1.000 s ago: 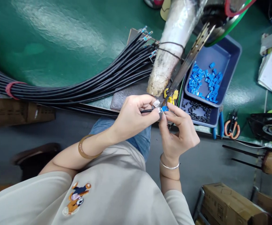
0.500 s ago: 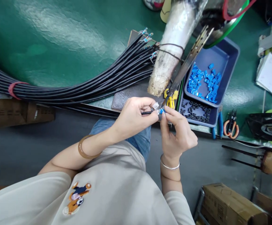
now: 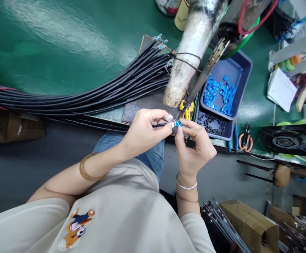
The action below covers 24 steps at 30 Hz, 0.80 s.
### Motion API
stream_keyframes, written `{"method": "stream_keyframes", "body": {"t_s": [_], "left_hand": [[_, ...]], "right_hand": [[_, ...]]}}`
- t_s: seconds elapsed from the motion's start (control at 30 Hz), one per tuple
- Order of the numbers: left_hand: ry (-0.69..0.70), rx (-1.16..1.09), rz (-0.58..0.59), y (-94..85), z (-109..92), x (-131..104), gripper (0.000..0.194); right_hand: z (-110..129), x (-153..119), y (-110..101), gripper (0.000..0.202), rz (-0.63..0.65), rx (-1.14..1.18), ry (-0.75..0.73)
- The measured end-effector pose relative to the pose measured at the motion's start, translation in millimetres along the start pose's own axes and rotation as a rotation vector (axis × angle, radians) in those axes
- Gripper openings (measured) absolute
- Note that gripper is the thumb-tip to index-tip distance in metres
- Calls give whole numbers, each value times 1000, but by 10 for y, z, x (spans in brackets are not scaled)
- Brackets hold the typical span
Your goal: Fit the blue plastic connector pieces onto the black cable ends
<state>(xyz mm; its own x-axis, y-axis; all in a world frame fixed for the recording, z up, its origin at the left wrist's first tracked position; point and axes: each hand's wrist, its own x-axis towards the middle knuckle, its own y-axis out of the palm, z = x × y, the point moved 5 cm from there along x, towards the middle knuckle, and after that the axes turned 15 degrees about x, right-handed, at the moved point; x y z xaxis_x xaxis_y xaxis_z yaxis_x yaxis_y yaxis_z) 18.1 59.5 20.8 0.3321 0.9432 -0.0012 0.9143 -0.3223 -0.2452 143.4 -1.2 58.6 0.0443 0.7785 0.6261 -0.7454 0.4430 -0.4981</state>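
Observation:
My left hand (image 3: pixel 150 130) is closed around the end of a black cable (image 3: pixel 159 125), its thumb and fingers pinching close to the stripped wires. White finger covers show on some of its fingertips. Between the thumb and finger of my right hand (image 3: pixel 195 142) is a small blue connector piece (image 3: pixel 178 123), held right at the wire ends. Whether the wires sit inside it, I cannot tell. A thick bundle of black cables (image 3: pixel 95 100) with bared coloured wire ends lies to the left. Just beyond my fingers rests a yellow tool (image 3: pixel 187 111).
Blue pieces fill part of a grey-blue bin (image 3: pixel 238 86); a second bin (image 3: pixel 228 130) below holds small black parts. A wrapped post (image 3: pixel 183 59) and metal bar stand ahead. Orange-handled cutters (image 3: pixel 245 140), blue-handled pliers (image 3: pixel 235 137) and a black fan (image 3: pixel 287 140) lie rightward.
The view has shifted, so the bench items sit further left. Both hands stay together at the cable end; the blue connector piece shows more clearly between my right fingertips.

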Motion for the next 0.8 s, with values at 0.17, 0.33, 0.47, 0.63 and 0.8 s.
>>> {"method": "stream_keyframes", "body": {"t_s": [0.17, 0.33, 0.47, 0.63, 0.8], "left_hand": [[-11, -14, 19, 8, -3, 47, 8], [-12, -12, -1, 8, -29, 72, 7], [9, 0, -14, -8, -72, 78, 7], [-27, 20, 20, -13, -54, 94, 11], [-41, 15, 60, 11, -7, 101, 10]], "right_hand": [[-12, 7, 11, 10, 6, -18, -20], [-23, 25, 8, 11, 11, -11, -25], [-3, 41, -6, 14, 5, -6, -31], [0, 19, 10, 13, 27, -44, -58], [-9, -5, 27, 15, 33, -78, -85]]}}
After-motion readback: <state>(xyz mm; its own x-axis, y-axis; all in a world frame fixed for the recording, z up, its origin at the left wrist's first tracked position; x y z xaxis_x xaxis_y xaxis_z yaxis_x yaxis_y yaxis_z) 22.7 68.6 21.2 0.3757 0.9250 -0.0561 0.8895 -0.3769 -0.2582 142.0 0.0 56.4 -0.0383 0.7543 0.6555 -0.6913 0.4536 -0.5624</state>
